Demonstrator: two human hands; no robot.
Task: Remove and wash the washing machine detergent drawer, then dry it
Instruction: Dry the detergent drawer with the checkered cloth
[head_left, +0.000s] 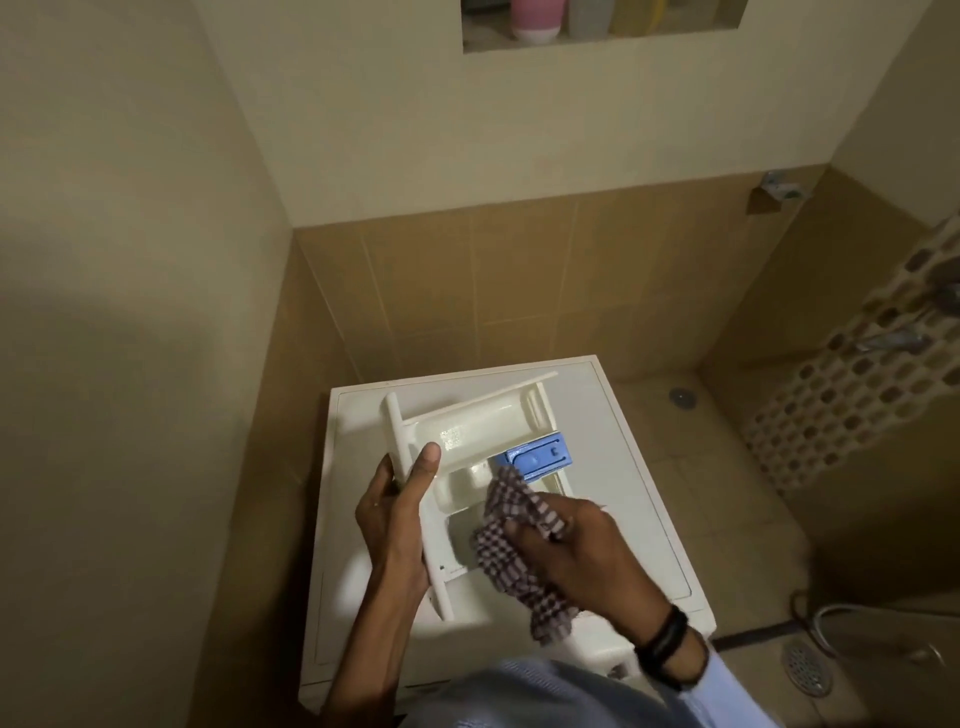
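Your left hand (395, 525) grips the front panel of the detergent drawer (478, 431), thumb curled over its edge, over the washing machine (639, 467) top, while your right hand (576, 551), fingers curled, pinches a checked cloth (511, 540) pressed into the compartment beside the blue insert (540, 454).

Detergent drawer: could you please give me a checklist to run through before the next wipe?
1. Drawer out of its slot, above the washing machine top: ok.
2. Left hand grips the drawer's front panel: ok.
3. Right hand holds the checked cloth, which reaches into a compartment: ok.
4. Blue insert seated in the drawer: ok.
5. Long compartment dry: cannot tell; a glint shows there.
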